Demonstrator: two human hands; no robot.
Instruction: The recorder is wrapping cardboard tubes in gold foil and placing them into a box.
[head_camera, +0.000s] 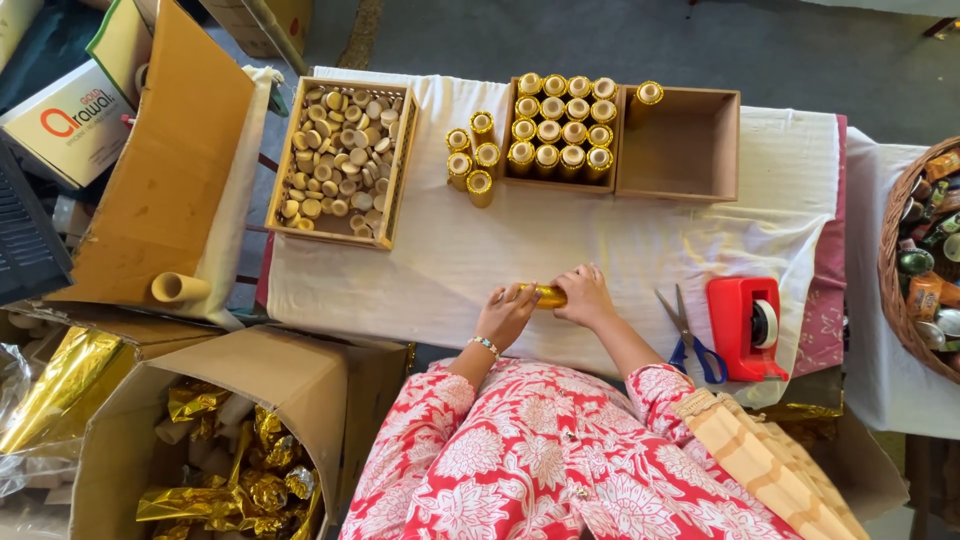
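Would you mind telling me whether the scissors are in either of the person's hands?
No, the blue-handled scissors lie on the white cloth beside the red tape dispenser, while both hands hold a gold-wrapped tube.

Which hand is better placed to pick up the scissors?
Right, probably. The right hand holds the gold tube just beside the scissors; the left hand sits on the tube's far side.
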